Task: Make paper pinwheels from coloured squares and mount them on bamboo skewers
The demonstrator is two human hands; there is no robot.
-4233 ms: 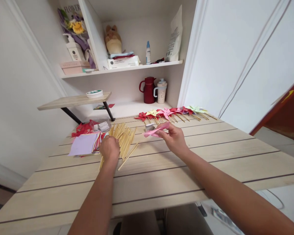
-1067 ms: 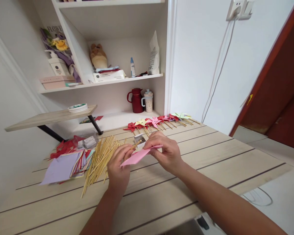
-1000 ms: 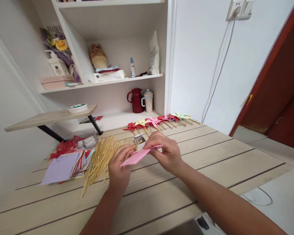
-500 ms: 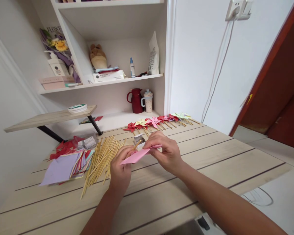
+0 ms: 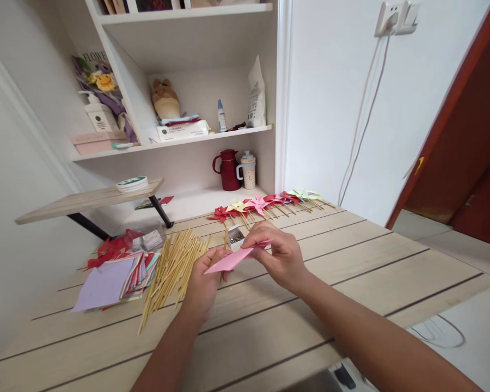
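Stick (image 5: pixel 226 238) now steeper behind paper (image 5: pixel 232 260)

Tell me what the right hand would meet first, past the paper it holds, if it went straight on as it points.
Probably the stick in the left hand, just beyond the pink paper; depth is unclear, so that hand itself could come first.

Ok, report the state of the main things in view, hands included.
Left bare hand, closed on a thin wooden stick
Right bare hand, pinching a pink paper sheet
Small white cardboard box, open, small metal bits inside
Loose straw-coloured wooden sticks, piled
Flat multicoloured paper squares, stacked, partly fanned out
Multicoloured paper pinwheels, assembled, lying in a row
Speckled beige cup, upright, capped
White electrical plug, plugged in
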